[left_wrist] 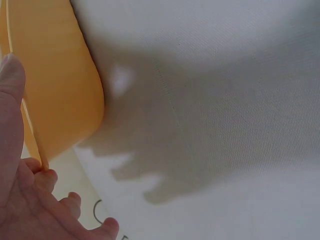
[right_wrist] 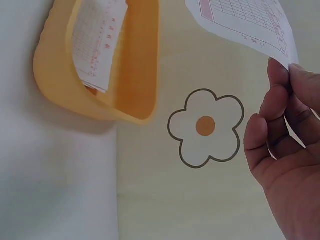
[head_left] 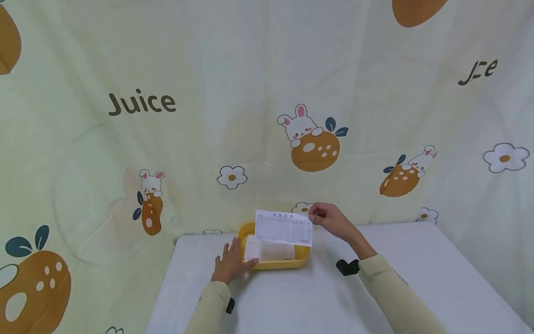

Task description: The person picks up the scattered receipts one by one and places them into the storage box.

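My right hand [head_left: 333,221] pinches a printed paper form [head_left: 283,228] by its right corner between thumb and fingers. The sheet is held up over a yellow plastic basket [head_left: 277,265], and in the right wrist view it bends slightly from the pinched corner. More printed forms [right_wrist: 97,42] lie inside the basket. My left hand [head_left: 232,262] rests on the basket's left front corner, fingers spread. In the left wrist view, its thumb and fingers [left_wrist: 46,180] touch the rim of the yellow wall.
The basket stands near the back edge of a table with a white cloth [head_left: 292,301]. Right behind hangs a pale curtain [head_left: 200,139] printed with rabbits, oranges and flowers. A black wrist device [head_left: 347,267] shows at the right sleeve.
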### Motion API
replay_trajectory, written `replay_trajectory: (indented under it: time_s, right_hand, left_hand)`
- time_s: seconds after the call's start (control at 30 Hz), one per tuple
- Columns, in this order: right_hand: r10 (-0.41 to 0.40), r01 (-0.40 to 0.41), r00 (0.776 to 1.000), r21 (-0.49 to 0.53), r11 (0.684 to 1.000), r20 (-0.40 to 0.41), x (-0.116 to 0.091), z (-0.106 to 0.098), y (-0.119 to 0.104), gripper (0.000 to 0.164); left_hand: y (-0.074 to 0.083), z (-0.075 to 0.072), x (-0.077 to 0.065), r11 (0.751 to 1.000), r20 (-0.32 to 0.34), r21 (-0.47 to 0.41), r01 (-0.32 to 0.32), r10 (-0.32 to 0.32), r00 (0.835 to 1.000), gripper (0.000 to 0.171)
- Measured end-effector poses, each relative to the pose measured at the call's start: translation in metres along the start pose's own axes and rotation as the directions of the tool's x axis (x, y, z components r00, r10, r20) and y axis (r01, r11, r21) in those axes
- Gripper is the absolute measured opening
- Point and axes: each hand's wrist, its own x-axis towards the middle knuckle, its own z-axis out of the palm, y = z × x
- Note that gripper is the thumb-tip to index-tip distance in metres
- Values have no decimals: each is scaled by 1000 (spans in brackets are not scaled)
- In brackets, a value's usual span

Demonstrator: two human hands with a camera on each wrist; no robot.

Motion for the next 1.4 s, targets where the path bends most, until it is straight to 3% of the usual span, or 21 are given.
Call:
replay_trajectory:
  time_s: [0.37,0.77,1.17,1.4]
  right_hand:
    - [16,-16,1000,42,999,-12,16,16,6,7]
    - [96,-95,995,35,995,-21,38,42,22,8]
    - [57,-58,998,39,998,7,39,65,40,4]
    - [85,-85,996,-2,996,24,40,72,49,7]
  left_hand:
    - [-2,-4,0,1000,-10,-10,12,-12,1000,101]
    - [-9,-1,8,1000,-22,-6,15,-15,1000,103]
    - [-4,-5,6,1000,-14,-22,5,-5,1000,103]
    - [-2,-5,5,999,-5,-36,-5,5,1000,101]
